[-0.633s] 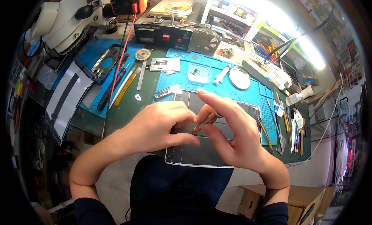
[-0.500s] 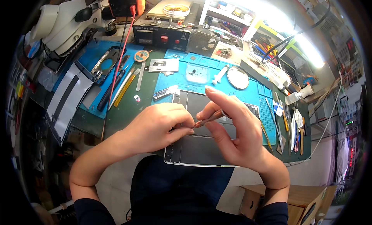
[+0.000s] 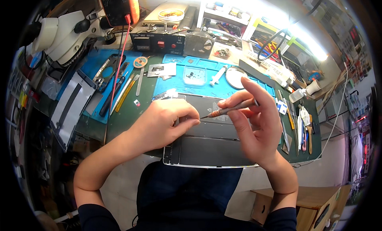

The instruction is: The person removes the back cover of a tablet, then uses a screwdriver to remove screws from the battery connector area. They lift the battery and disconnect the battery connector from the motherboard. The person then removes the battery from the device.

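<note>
My right hand (image 3: 256, 123) grips a slim copper-coloured screwdriver (image 3: 232, 109), its thin tip pointing left at my left fingertips. My left hand (image 3: 171, 121) is closed in a pinch at that tip; what it holds is too small or hidden to make out. Under both hands lies an opened tablet (image 3: 203, 151) with dark battery panels and a silver rim, on the bench's front edge.
Around the tablet are a blue silicone mat (image 3: 167, 82), a clear parts box (image 3: 194, 75), a syringe (image 3: 218, 75), a round dish (image 3: 236, 79), tools on both sides, a loose screen panel (image 3: 71, 111), a microscope (image 3: 59, 36) and a multimeter (image 3: 117, 6) with hanging leads.
My right hand has moved right and up with the screwdriver, exposing more of its shaft. My left thumb has closed toward its index finger. The view has shifted slightly.
</note>
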`<move>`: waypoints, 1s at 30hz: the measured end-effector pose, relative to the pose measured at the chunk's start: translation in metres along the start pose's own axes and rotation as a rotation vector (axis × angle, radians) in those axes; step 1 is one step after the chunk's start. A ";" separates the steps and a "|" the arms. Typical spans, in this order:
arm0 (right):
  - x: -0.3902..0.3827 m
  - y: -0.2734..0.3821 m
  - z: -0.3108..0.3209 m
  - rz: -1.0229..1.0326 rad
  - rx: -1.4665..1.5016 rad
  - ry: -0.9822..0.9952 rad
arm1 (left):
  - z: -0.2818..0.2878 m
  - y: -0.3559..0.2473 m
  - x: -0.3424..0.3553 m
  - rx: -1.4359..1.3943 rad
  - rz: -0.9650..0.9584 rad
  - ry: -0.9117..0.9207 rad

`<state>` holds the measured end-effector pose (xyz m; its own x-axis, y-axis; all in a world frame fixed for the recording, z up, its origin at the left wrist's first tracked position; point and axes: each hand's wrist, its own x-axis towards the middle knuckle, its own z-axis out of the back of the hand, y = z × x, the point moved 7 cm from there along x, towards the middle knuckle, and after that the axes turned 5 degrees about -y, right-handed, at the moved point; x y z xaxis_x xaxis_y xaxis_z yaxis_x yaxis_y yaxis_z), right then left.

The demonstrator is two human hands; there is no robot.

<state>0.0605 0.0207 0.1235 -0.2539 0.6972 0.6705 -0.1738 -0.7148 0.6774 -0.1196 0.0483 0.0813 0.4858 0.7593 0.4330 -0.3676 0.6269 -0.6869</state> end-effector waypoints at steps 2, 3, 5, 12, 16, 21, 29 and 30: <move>0.002 -0.001 0.006 0.000 0.046 -0.107 | 0.000 0.000 0.004 -0.002 -0.004 -0.011; 0.002 -0.001 0.010 -0.013 0.065 -0.155 | 0.002 0.000 0.007 0.041 -0.023 -0.031; 0.002 0.000 0.021 -0.041 0.100 -0.253 | 0.004 0.002 0.019 0.122 -0.066 -0.069; -0.021 -0.024 0.032 -0.232 -0.729 0.380 | 0.003 0.056 0.070 0.638 -0.228 -0.183; -0.041 -0.029 0.036 -0.245 -0.761 0.510 | -0.005 0.065 0.077 0.726 -0.248 -0.151; -0.044 -0.043 0.037 -0.410 -0.632 0.574 | -0.003 0.040 0.063 0.592 -0.230 -0.156; -0.042 -0.048 0.042 -0.588 -0.402 0.505 | -0.016 -0.005 0.015 -0.013 0.065 0.378; -0.044 -0.049 0.045 -0.658 -0.349 0.459 | -0.018 -0.007 0.012 -0.049 0.083 0.412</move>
<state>0.1235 0.0276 0.0739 -0.3443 0.9367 -0.0629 -0.6820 -0.2035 0.7025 -0.0976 0.0500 0.0806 0.7363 0.6673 0.1120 -0.3858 0.5500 -0.7407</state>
